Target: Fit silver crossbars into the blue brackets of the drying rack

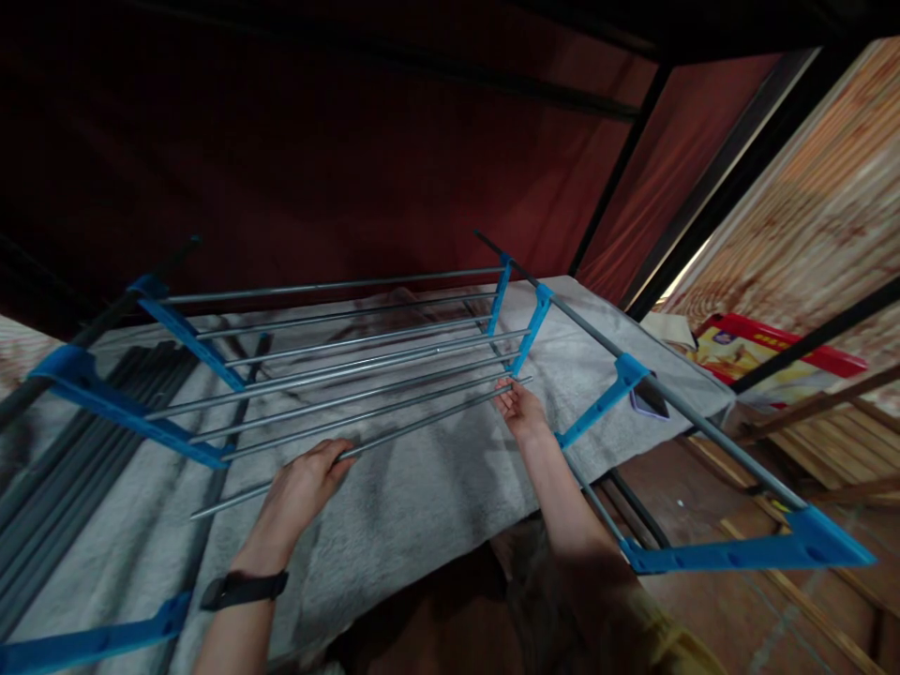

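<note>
Rod [394,427] lies loose across the rack [337,347] at centre, ends unseated. Left hand [309,483] clasps it toward 7 o'clock to steady it; right hand [520,408] pinches its 3 o'clock tip beside the blue bracket [524,337], seemingly aligning it.

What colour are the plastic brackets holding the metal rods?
Bright blue plastic brackets, clearest in the head view.

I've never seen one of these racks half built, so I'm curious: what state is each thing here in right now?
Left hand: closed around the loose rod.
Right hand: fingers at the far end of the same rod, by a blue bracket.
Loose rod: lying slanted, its near end free, not in a bracket.
Rack: partly assembled, several rods set between blue brackets.
Grey cloth: spread flat under the rack.
Wristwatch: strapped on the left wrist.
</note>
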The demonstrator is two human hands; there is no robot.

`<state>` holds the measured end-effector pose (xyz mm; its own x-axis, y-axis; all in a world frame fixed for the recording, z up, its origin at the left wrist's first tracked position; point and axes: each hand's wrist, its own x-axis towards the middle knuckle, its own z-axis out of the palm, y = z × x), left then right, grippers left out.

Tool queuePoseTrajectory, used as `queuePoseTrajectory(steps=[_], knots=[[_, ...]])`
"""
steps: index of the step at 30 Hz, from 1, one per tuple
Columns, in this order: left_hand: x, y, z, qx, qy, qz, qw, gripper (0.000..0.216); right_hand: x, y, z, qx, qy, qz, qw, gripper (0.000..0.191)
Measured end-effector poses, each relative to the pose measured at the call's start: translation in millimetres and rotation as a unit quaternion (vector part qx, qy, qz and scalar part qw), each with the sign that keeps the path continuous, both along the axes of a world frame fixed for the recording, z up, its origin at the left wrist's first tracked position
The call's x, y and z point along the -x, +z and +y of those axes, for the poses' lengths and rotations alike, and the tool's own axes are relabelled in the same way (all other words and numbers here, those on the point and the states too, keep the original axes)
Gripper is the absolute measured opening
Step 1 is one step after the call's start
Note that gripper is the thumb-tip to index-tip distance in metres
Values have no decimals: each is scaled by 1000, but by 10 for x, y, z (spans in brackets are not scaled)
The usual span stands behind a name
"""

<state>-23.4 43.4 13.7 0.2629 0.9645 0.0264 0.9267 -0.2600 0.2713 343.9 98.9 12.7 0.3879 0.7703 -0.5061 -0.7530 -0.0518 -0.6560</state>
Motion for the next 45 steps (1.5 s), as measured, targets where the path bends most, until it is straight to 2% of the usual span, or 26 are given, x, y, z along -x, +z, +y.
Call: queuePoseTrajectory(steps=[9,18,24,37,45], knots=[[-6,-3,27,30,3,-36,999,42,-130,31,12,10,-35,15,999,20],[60,-85,48,59,28,-29,997,31,-153,70,18,34,-49,6,998,21],[32,-48,46,75,33,-26,996,24,-168,54,26,33,-47,5,998,20],[79,-149,86,37,12,-28,999,35,-164,71,31,37,-34,10,999,20],[49,-73,59,31,12,-29,999,38,-182,53,20,31,-27,9,999,21]])
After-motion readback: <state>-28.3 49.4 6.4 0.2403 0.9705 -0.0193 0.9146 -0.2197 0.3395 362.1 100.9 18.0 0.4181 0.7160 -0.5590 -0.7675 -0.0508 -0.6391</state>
